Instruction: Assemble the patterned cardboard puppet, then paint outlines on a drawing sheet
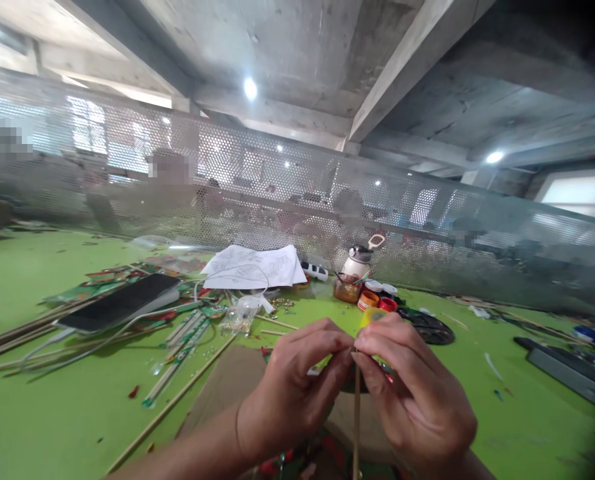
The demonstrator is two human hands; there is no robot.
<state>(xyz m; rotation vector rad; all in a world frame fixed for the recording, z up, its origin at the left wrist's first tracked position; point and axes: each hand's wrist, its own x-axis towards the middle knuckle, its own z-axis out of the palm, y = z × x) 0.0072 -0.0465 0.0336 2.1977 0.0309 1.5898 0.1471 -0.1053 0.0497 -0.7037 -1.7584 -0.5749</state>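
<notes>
My left hand (297, 383) and my right hand (420, 393) meet fingertip to fingertip in front of me. Between the pinched fingers of my right hand is the top end of a thin wooden stick (356, 420), which runs straight down out of the picture. The left thumb and forefinger are also pinched at that end; whatever small piece they grip there is hidden. Under the hands lies a sheet of brown cardboard (227, 387), with red and green scraps near the bottom edge, partly covered by my wrists.
On the green table (77, 413) are a phone (122, 303) with a white cable, wooden sticks (177, 400), green strips (182, 343) and papers (252, 267). Behind the hands stand paint pots (368, 300), a jar (347, 288) and a bottle (356, 263). A grey box (572, 373) lies right; a perforated screen (277, 193) closes the back.
</notes>
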